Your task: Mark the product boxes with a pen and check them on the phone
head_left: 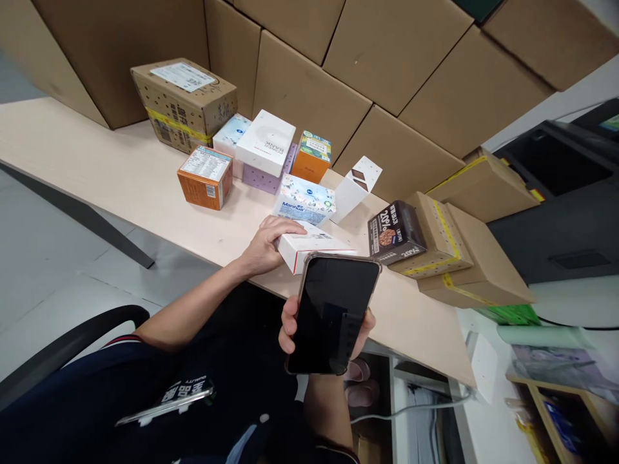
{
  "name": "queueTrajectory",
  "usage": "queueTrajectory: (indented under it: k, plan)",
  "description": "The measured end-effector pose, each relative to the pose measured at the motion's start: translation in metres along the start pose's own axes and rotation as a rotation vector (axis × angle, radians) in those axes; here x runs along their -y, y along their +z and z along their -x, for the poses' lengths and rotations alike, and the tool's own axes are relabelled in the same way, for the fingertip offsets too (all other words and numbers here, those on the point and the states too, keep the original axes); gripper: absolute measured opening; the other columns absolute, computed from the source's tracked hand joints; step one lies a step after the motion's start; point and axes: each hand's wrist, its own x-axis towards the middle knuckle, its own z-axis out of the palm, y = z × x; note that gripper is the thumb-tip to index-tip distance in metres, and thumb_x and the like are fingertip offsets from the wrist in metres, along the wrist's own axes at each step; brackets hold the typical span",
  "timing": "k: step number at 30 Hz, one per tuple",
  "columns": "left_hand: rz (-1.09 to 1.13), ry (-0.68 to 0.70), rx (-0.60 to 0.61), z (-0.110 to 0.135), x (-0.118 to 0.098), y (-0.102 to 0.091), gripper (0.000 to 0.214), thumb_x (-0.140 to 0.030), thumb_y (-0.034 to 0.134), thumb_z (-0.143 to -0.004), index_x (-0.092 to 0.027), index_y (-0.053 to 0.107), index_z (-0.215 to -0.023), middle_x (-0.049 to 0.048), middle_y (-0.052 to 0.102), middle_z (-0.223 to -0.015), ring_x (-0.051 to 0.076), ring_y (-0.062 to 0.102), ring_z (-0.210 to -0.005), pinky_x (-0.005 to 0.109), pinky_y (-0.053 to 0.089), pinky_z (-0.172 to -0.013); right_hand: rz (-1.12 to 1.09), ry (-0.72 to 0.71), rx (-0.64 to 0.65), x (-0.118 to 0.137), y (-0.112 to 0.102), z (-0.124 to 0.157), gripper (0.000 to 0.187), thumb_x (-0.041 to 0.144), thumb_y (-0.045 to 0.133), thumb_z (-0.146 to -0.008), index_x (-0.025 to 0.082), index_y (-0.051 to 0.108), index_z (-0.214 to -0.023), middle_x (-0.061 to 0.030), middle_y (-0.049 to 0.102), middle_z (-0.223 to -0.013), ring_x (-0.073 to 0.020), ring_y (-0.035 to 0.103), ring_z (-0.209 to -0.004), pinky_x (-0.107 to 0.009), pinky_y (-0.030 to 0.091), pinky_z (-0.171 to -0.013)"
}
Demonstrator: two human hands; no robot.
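Observation:
My right hand [289, 325] grips a smartphone [333, 316] in a clear case, its dark screen tilted up towards me. My left hand [267, 245] holds the near end of a flat white box [314, 243] with a thin red line along its edge. That box lies at the table's front edge, and the phone's top covers part of it. Right behind it stands a floral tissue pack [305, 198] marked Manhua. A tall white carton [356, 188] stands beside the pack. An orange box [206, 177] with a printed label is left of my left hand.
Across the pale table [126, 200] stand a white power bank box [265, 143], an orange and green box [312, 156], a taped carton [186, 103] and a black food box [395, 232]. Large cardboard boxes [309, 90] wall off the back. A chair armrest [72, 348] is at lower left.

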Motion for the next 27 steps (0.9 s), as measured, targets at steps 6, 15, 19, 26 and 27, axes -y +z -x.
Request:
queueTrajectory:
  k: [6,15,19,26,27]
  plan:
    - [-0.019,0.027,-0.016,-0.0003,-0.0004,0.0010,0.020,-0.030,0.072,-0.089,-0.023,0.074,-0.108,0.0092,0.079,-0.113,0.026,0.071,-0.109,0.044,0.049,-0.099,-0.036,-0.057,0.037,0.0000,-0.0014,-0.0016,0.087,0.090,0.047,-0.077,0.017,0.073,-0.119,-0.0163,0.074,-0.107,-0.0195,0.059,-0.074,-0.030,0.046,-0.055]
    - [-0.006,0.020,-0.001,-0.0004,0.0012,0.0003,0.025,-0.039,0.076,-0.090,-0.023,0.074,-0.109,0.0097,0.079,-0.113,0.026,0.071,-0.110,0.045,0.049,-0.099,-0.072,0.017,0.035,0.0006,-0.0044,-0.0053,0.086,0.088,0.058,-0.072,0.018,0.072,-0.120,-0.0157,0.077,-0.106,-0.0202,0.063,-0.074,-0.031,0.051,-0.057]
    - [0.017,0.049,-0.013,0.0001,0.0020,-0.0003,0.026,-0.037,0.077,-0.090,-0.024,0.074,-0.112,0.0095,0.078,-0.114,0.027,0.071,-0.110,0.045,0.049,-0.098,-0.069,0.048,-0.017,-0.0009,-0.0065,-0.0060,0.096,0.090,0.059,-0.068,0.018,0.066,-0.132,-0.0167,0.078,-0.107,-0.0220,0.065,-0.076,-0.032,0.052,-0.058]
    - [0.000,0.006,-0.005,0.0003,0.0022,0.0001,0.028,-0.045,0.076,-0.090,-0.024,0.075,-0.109,0.0102,0.079,-0.112,0.027,0.071,-0.109,0.047,0.049,-0.100,-0.078,0.035,-0.003,0.0026,-0.0063,-0.0023,0.088,0.087,0.062,-0.067,0.016,0.073,-0.119,-0.0172,0.079,-0.107,-0.0206,0.067,-0.074,-0.031,0.053,-0.057]
    - [0.001,0.011,-0.007,0.0002,0.0023,0.0001,0.028,-0.044,0.076,-0.090,-0.024,0.075,-0.109,0.0100,0.079,-0.112,0.027,0.071,-0.109,0.046,0.049,-0.100,-0.073,0.022,-0.008,0.0039,-0.0056,-0.0016,0.087,0.087,0.062,-0.068,0.016,0.074,-0.118,-0.0171,0.080,-0.106,-0.0206,0.067,-0.074,-0.031,0.053,-0.057]
